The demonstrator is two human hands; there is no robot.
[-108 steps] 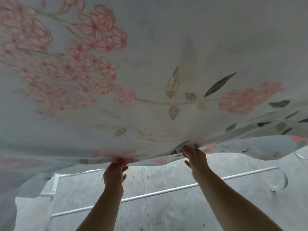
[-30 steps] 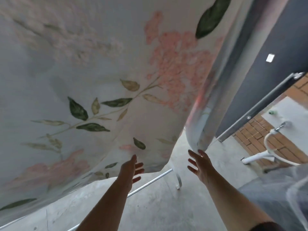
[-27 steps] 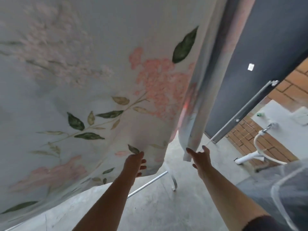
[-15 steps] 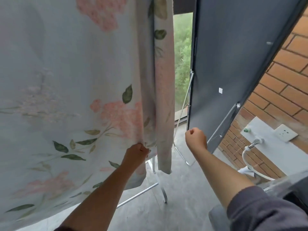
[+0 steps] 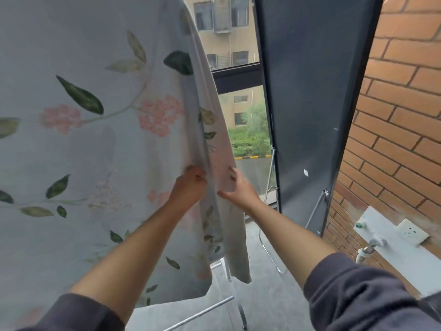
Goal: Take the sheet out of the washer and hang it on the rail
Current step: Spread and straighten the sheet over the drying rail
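Sheet (image 5: 95, 163) hangs in front, floral print, filling the left half of the view from the top down; its top edge and whatever bears it lie out of frame. Right edge falls as two long folds, the outer strip ending in a free corner above the floor (image 5: 274, 297). Hem on the left curves up, off the floor. Left hand (image 5: 191, 185): fingers curled, gripping the inner fold. Right hand (image 5: 239, 189): thumb and fingers pinch the outer strip. Hands sit just beside each other, cloth between them. Below the hem a white rack bar (image 5: 202, 312) runs across to a leg (image 5: 239, 311). Right of the sheet's edge a narrow gap shows a window (image 5: 243, 130). Next comes a dark panel (image 5: 310, 103), close by. Brick wall (image 5: 401, 115) lies beyond it, carrying a tap (image 5: 372, 244) and a socket (image 5: 411, 231).
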